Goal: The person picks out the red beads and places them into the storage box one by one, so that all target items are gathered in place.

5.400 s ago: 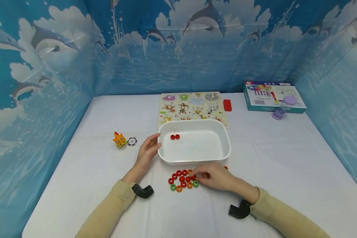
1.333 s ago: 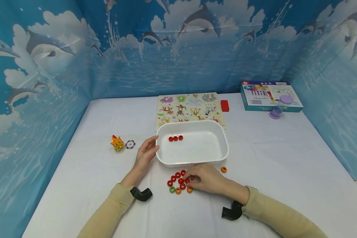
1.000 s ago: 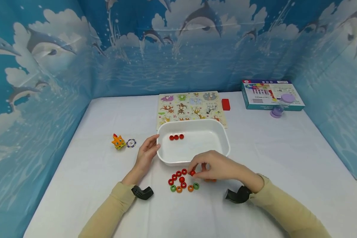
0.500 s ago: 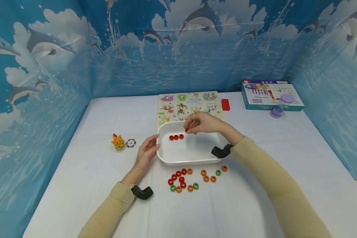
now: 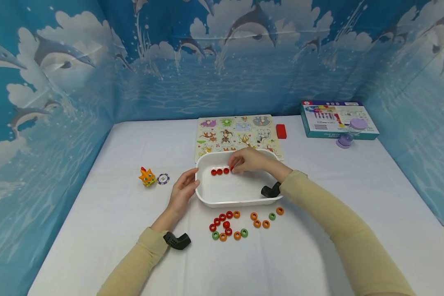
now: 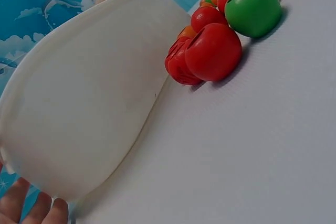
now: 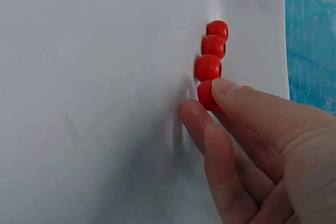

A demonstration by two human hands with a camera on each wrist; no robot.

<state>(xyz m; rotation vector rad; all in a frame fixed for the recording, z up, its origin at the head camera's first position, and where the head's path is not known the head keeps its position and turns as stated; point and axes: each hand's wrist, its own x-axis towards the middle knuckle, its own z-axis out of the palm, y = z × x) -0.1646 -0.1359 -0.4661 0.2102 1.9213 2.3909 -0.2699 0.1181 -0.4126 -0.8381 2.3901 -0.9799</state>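
Note:
Inside a white tub [image 5: 240,201], my right hand [image 5: 249,159] pinches a red bead [image 7: 205,96] between thumb and finger. That bead sits at the near end of a row of red beads [image 7: 208,68] in the right wrist view. My left hand [image 5: 182,192] rests against the tub's left end, its fingertips right at the rim; in the left wrist view its fingers [image 6: 35,208] show beside the outer wall. In front of the tub lie loose red beads [image 5: 222,217], green beads [image 5: 244,233] and orange beads [image 5: 257,224], most with a large hole.
Behind the tub is an animal puzzle board [image 5: 225,135], with a red block [image 5: 281,131] beside it. At the back right, a purple hourglass [image 5: 350,133] stands by a boxed set [image 5: 336,119]. An orange toy figure [image 5: 147,176] and a poker chip [image 5: 163,179] lie at left.
My right hand has taken a red bead from the loose pile, carried it over the tub, and lowered it beside the row. The row gained a third bead earlier. My left hand stays at the tub.

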